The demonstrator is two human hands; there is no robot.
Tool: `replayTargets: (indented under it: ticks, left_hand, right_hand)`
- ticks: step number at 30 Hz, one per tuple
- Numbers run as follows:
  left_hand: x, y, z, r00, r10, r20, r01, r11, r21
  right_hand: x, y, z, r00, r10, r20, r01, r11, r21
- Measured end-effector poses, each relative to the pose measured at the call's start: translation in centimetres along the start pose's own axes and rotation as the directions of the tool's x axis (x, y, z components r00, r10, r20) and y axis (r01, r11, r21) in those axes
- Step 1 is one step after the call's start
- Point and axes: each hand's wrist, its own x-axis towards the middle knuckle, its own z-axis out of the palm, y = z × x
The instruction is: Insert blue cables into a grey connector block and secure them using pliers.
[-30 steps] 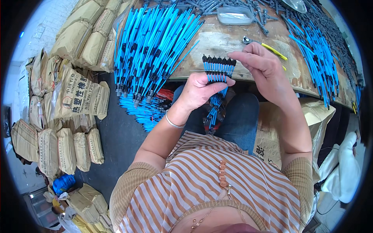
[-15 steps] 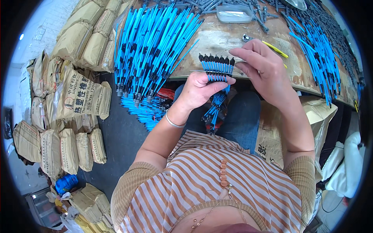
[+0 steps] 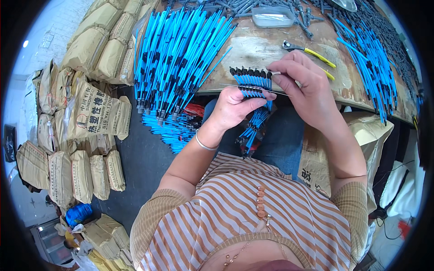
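My left hand [image 3: 233, 108] is closed round a flat row of blue tubes [image 3: 251, 80] with black tips, held over my lap just off the table's front edge. A thin metal rod [image 3: 282, 93] runs crosswise along the row, sticking out at both sides. The lower ends of the blue tubes [image 3: 251, 131] hang below, between my knees. At the row's right end, my right hand [image 3: 307, 81] is pinched beside the last black tip. What sits between its fingertips is too small to make out.
Cutting pliers with yellow handles [image 3: 312, 53] lie on the wooden table [image 3: 253, 43] beyond my right hand. A large heap of blue tubes [image 3: 178, 58] is at the left, another bundle [image 3: 368, 58] at the right. A clear plastic box [image 3: 272, 18] stands behind. Brown paper sacks [image 3: 99, 113] are stacked left.
My right hand has come down and closer to the row's right end, uncovering more of the pliers. The black tips now lean slightly differently. My left hand keeps its hold.
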Motion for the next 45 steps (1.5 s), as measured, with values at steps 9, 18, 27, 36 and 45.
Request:
replayTargets:
  ticks: [9, 18, 27, 36, 45]
  left_hand:
    - [-0.1, 0.0, 0.1, 1.000, -0.004, -0.011, 0.004, 1.000, 0.014]
    - [0.1, 0.1, 0.1, 1.000, -0.008, -0.003, 0.008, 0.997, 0.071]
    - [0.1, 0.0, -0.4, 0.999, -0.008, 0.052, 0.001, 0.991, 0.130]
    - [0.0, 0.0, 0.1, 0.999, 0.040, 0.020, -0.043, 0.986, 0.162]
    - [-0.2, -0.1, 0.5, 0.999, 0.033, 0.008, -0.033, 0.991, 0.128]
  right_hand:
    - [-0.2, 0.5, -0.1, 0.998, 0.062, 0.029, -0.064, 0.997, 0.054]
    - [0.0, 0.3, -0.4, 0.994, -0.005, 0.107, 0.013, 0.997, -0.072]
    - [0.5, 0.7, -0.6, 0.990, 0.004, 0.143, -0.006, 1.000, 0.019]
    - [0.4, 0.4, 0.1, 0.988, 0.056, 0.147, -0.054, 0.998, -0.017]
    - [0.6, 0.9, 0.4, 0.979, 0.060, 0.195, -0.078, 0.993, 0.088]
